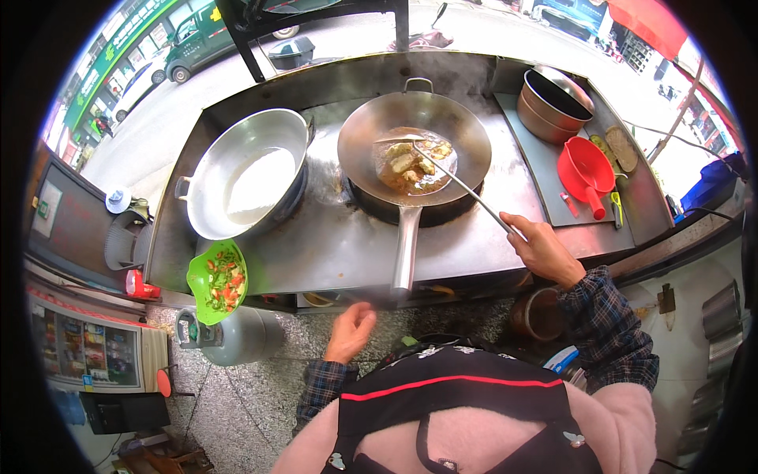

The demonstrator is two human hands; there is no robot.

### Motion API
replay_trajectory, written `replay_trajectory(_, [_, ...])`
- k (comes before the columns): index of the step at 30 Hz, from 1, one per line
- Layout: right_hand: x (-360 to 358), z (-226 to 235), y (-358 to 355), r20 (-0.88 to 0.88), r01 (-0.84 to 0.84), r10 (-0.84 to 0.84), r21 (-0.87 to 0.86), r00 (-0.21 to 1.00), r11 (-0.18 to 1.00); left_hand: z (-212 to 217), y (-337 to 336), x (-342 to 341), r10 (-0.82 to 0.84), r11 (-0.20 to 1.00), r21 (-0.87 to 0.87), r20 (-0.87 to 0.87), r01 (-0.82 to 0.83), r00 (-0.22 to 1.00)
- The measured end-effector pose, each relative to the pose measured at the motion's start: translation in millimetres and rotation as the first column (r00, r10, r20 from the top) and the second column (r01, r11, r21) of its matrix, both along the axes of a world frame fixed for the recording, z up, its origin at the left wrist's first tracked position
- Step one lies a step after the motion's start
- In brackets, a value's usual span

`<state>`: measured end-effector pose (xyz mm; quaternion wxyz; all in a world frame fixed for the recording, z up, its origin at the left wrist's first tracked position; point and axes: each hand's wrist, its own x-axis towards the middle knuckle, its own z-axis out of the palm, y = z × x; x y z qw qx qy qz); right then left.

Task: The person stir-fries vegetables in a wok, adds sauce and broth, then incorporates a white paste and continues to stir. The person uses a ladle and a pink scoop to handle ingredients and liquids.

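**Stove station: right hand on spatula, left hand free**

Stove (332,245): steel top, the landmark for everything below.

Pot (241,170): large, silver, on the stove's left burner, pale liquid inside.

Wok (414,142): on the stove's middle burner, long handle pointing toward me. It holds browned food pieces (407,163) in dark sauce. Steam rises behind it.

Gas cylinder (229,336): grey, on the floor below the stove's left front edge.

Metal bowls (553,99): stacked at the stove's far right corner.

Green dish (217,280): at the stove's left front edge, holding chopped red and green vegetables.

Red scoop (586,170): on the stove's right side tray, just in front of the bowls.

Spatula (450,178): long metal handle running from my right hand up into the wok; blade resting among the food pieces.

My right hand (543,251): over the stove's front right edge, fingers closed around the spatula's handle end.

My left hand (350,332): below the stove's front edge, near the wok handle's tip but apart from it. Fingers loosely curled, holding nothing.
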<state>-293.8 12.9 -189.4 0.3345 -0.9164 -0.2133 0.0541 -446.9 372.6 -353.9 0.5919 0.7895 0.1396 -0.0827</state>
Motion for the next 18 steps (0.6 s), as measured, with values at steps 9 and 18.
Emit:
replay_trajectory(9, [4,-10,-5,0.048,-0.015,0.015,-0.003,0.999,1.000,2,5,-7,-0.035,0.999,-0.008,-0.009,0.034,0.999])
replay_trajectory(18, [-3,-2,-19,-0.212,0.229,-0.201,0.116,0.956,0.966,2,1,-5,0.045,0.993,-0.103,-0.042,-0.049,0.998])
